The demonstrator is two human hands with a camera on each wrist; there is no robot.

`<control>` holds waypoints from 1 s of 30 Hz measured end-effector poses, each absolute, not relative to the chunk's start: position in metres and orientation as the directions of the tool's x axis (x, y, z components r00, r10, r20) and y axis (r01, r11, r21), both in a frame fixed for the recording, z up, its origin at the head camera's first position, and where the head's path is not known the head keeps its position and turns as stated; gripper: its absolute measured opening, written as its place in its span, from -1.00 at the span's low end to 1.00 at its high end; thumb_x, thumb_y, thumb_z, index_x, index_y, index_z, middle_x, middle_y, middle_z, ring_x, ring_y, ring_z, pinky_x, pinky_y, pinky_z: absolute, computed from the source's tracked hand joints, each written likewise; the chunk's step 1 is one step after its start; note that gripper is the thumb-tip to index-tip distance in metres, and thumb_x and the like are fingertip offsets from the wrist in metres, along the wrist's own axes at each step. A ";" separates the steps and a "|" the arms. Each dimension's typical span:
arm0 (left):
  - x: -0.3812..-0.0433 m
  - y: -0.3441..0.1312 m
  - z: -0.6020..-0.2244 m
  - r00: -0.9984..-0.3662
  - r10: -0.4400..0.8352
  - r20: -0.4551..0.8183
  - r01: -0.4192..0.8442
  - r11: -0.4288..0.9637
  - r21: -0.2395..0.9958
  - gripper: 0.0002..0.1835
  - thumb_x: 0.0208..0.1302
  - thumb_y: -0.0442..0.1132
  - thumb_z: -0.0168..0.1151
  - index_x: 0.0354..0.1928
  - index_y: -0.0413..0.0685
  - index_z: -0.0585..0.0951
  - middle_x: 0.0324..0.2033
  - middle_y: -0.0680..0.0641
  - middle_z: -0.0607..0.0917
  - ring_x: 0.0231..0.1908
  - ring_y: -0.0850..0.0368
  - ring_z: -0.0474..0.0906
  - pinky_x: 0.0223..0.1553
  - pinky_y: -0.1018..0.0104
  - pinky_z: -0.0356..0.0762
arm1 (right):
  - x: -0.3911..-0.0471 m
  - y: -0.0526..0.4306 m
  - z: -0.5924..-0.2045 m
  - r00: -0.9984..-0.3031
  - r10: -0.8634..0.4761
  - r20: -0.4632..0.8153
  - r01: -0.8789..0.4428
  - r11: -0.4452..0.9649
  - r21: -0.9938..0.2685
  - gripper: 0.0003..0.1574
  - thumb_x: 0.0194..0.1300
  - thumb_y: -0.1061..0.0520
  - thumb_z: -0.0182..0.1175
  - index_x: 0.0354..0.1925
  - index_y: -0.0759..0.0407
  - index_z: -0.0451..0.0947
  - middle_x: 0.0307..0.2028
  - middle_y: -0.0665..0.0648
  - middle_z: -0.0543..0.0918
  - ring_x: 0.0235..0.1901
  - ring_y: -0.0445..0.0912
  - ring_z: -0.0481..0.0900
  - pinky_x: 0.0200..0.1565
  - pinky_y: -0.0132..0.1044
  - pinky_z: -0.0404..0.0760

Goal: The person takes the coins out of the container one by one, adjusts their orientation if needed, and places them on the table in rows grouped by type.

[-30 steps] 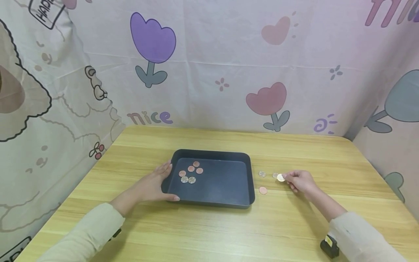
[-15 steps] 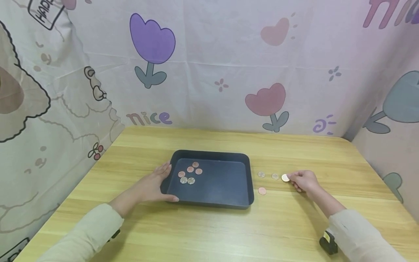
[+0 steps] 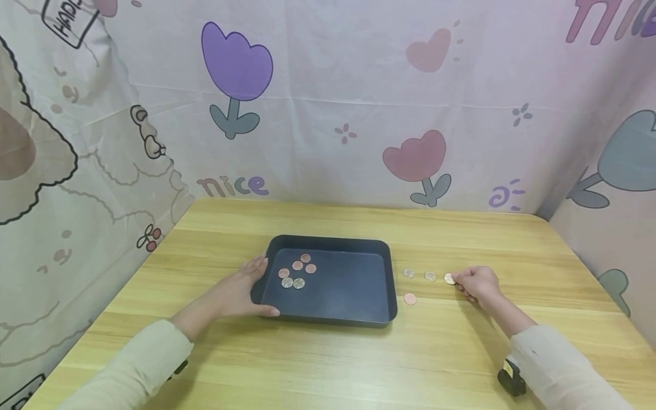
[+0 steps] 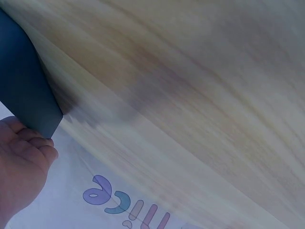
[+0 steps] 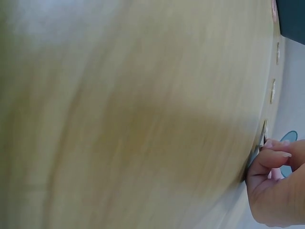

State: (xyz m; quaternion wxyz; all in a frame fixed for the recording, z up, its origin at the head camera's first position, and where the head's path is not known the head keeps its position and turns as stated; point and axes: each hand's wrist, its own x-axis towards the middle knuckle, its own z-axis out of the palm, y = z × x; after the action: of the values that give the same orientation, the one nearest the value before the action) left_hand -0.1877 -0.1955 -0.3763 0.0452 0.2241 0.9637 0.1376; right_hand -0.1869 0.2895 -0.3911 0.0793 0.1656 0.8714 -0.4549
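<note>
In the head view, my left hand [image 3: 241, 293] holds the left end of a dark rectangular baking tray [image 3: 392, 296], thumb at the front rim and fingers at the left side. The left wrist view shows curled fingers against the tray wall [image 4: 28, 81]. Inside the tray lie several copper coins [image 3: 298, 265] and two pale gold coins [image 3: 299, 283]. To the tray's right, my right hand [image 3: 479, 285] pinches a gold coin [image 3: 449, 279] by its edge at the tabletop. In the right wrist view this coin [image 5: 265, 130] looks slightly tilted, low over the wood.
On the table [image 3: 328, 364], two gold coins, one nearer the tray [image 3: 408, 273] and one nearer my right hand [image 3: 430, 276], line up with the pinched coin. A copper coin [image 3: 410, 299] lies in front of them. A patterned cloth [image 3: 328, 68] hangs behind the table.
My right hand has moved the pinched gold coin slightly right and lowered it from over the neighbouring gold coin to the table beside it. My left hand and the tray have stayed put.
</note>
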 end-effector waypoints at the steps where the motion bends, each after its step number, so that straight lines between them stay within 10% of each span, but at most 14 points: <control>1: -0.188 -0.196 -0.376 -0.895 0.445 -0.024 0.420 0.862 0.284 0.28 -0.29 0.49 0.19 0.32 -0.34 0.09 0.37 -0.27 0.03 0.33 -0.29 -0.01 0.25 -0.15 0.15 | -0.187 0.289 -0.391 -0.933 0.220 -0.286 0.360 0.533 -0.766 -0.74 0.23 0.21 0.04 -0.37 0.45 0.50 -0.71 -0.04 0.48 -0.78 -0.28 0.33 -0.71 -0.50 0.37; 30: -0.188 -0.195 -0.375 -0.895 0.446 -0.026 0.424 0.866 0.266 0.27 -0.28 0.50 0.17 0.32 -0.34 0.10 0.36 -0.27 0.04 0.33 -0.29 0.00 0.25 -0.14 0.15 | -0.184 0.247 -0.366 -0.986 0.162 -0.041 0.130 0.591 -0.796 -0.62 0.28 0.09 0.04 -0.15 0.43 0.43 -0.49 0.10 0.54 -0.69 -0.29 0.34 -0.69 -0.49 0.37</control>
State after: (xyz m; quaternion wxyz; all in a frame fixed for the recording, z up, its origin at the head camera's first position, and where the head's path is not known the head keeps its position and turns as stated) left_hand -0.1875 -0.1953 -0.3747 0.0431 0.2253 0.9649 0.1277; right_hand -0.1838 0.2469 -0.3664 -0.0180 0.0818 0.8916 -0.4450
